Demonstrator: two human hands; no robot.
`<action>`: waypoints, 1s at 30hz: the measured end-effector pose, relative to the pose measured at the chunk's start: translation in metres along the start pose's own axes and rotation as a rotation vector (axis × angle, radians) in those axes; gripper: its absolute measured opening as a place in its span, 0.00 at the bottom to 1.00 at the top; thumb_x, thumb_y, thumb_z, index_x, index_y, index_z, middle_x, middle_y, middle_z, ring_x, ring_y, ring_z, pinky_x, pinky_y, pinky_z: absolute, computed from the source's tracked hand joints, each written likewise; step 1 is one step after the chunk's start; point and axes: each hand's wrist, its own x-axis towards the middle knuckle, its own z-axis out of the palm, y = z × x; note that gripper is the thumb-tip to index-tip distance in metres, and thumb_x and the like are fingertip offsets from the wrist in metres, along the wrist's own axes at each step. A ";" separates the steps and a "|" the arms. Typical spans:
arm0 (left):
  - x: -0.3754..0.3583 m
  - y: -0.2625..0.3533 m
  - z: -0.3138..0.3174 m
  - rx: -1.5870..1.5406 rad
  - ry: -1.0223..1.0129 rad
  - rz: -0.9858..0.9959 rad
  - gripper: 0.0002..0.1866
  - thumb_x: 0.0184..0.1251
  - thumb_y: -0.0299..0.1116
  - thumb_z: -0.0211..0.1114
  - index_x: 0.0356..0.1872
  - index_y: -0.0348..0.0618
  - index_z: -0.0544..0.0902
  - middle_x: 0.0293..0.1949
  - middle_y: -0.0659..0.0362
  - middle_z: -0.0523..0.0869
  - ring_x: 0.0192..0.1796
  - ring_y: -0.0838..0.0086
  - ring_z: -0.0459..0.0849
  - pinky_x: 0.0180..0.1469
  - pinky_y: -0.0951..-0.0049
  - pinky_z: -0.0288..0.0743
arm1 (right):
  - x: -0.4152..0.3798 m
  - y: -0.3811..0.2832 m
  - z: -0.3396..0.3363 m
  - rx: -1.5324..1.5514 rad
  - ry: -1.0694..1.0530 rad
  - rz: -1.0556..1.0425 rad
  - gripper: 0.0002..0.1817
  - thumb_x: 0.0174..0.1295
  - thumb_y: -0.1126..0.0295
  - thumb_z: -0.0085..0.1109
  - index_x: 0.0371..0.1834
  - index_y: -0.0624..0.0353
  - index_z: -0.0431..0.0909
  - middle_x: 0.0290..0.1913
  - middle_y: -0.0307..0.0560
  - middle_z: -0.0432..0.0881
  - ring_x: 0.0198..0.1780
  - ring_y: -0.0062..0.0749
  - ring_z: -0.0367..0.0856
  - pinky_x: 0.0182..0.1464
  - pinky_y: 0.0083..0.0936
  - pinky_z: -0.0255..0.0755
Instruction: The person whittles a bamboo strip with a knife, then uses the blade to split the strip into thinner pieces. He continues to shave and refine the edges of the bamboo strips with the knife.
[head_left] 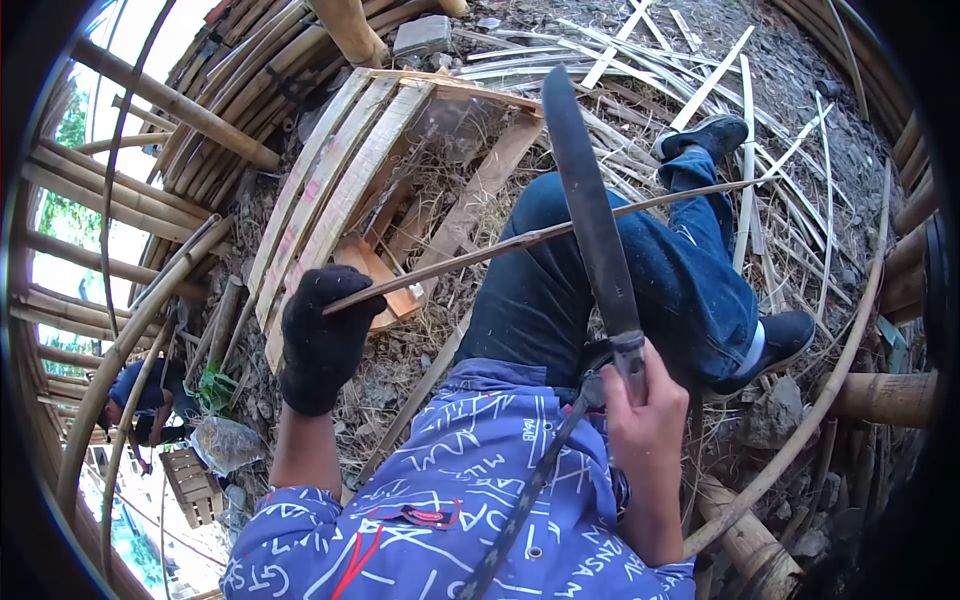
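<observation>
A black glove covers my left hand (328,335), which is closed round one end of a thin bamboo strip (490,252). From there the strip slants up to the right, across my knees. My bare right hand (648,408) grips the handle of a machete (592,195) with a long dark blade. The blade points upward and away from me, and it crosses the strip near its middle, over my jeans. A dark strap (530,490) runs down over my patterned blue shirt, close to my right wrist.
A slatted wooden crate (345,185) lies at my left. Many pale split strips (640,75) are scattered beyond my feet. Bamboo poles (120,190) form a frame at left, where another person (150,395) bends down. A curved pole (800,450) passes at right.
</observation>
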 end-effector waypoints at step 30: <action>0.020 -0.003 -0.004 0.088 -0.088 0.353 0.16 0.53 0.21 0.74 0.38 0.42 0.76 0.26 0.56 0.81 0.29 0.64 0.80 0.35 0.67 0.74 | -0.004 0.006 -0.013 -0.062 -0.079 -0.056 0.20 0.58 0.75 0.63 0.54 0.68 0.76 0.30 0.57 0.83 0.29 0.37 0.86 0.32 0.30 0.76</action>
